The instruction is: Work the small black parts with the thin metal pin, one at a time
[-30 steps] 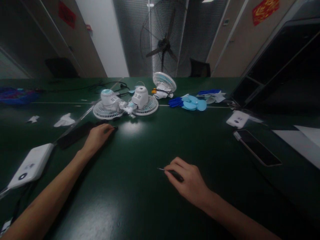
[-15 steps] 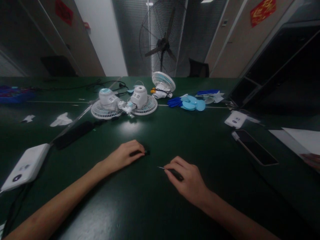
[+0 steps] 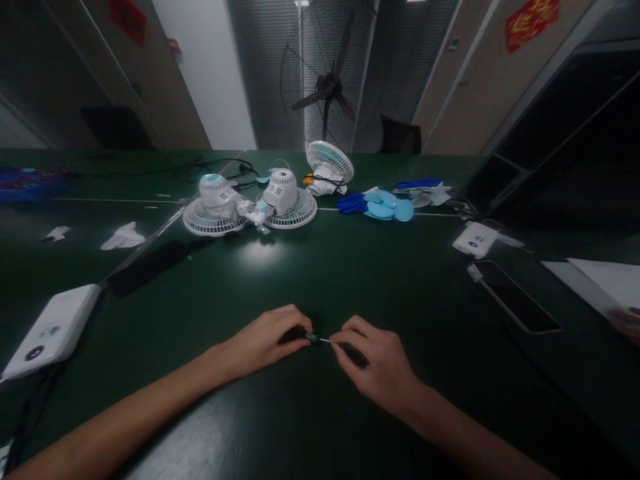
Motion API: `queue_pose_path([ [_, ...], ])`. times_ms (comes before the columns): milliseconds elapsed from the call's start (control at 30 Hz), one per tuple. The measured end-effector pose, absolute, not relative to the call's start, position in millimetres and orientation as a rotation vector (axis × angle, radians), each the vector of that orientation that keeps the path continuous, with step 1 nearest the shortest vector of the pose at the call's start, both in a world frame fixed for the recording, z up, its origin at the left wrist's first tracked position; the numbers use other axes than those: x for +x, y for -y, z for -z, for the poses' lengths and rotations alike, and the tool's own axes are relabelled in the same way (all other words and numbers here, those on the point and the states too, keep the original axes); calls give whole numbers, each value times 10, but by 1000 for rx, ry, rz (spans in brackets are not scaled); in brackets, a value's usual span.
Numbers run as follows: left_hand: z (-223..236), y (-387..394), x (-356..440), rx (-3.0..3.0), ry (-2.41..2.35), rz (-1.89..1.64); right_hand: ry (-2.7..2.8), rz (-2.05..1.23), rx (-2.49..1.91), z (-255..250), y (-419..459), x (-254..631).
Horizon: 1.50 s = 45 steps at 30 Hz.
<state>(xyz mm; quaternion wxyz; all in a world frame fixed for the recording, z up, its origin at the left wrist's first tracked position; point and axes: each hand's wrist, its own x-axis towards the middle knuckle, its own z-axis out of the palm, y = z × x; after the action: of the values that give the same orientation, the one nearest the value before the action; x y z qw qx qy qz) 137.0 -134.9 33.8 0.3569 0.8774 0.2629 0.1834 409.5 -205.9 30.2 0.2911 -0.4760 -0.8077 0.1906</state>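
Low over the dark green table, my left hand pinches a small green piece that looks like a screwdriver handle; most of it is hidden by the fingers. A thin metal shaft bridges the gap between my two hands. Its right end is pinched by the thumb and fingertips of my right hand, and its left end meets the green piece. Whether the shaft sits inside the green piece or only touches it, I cannot tell. Under the right fingers is a dark patch, too dim to make out.
White fans lie across the far middle. Beside them are light blue fan blades and blue gloves. A phone and a white device lie right; a larger white device and a black pouch lie left.
My left hand has moved right and nearer to me, bringing the green piece up against the shaft's tip. My right hand has stayed almost in place.
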Motion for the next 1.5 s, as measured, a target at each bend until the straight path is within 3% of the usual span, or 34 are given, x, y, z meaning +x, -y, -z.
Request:
queue_pose_path([
  [700,-404,1394,1459,2346,-568,-514,2187,-560,-1115,-331,2090,4084],
  [967,-470,1318,1407,2433,-728,-535,2169,-528,-1149,-326,2078,4095],
  [1100,-624,939,895,2586,-1104,-562,2145,-552,-1140,-362,2077,4090],
  [1200,-687,595,219,2601,-1908,-640,2136,-593,-1126,-397,2079,4093],
  [1300,-662,437,-351,2340,-2511,-487,2144,-597,-1126,-408,2080,4098],
  [1500,-559,505,-523,2364,-2570,-273,2129,-617,-1118,-393,2079,4108],
])
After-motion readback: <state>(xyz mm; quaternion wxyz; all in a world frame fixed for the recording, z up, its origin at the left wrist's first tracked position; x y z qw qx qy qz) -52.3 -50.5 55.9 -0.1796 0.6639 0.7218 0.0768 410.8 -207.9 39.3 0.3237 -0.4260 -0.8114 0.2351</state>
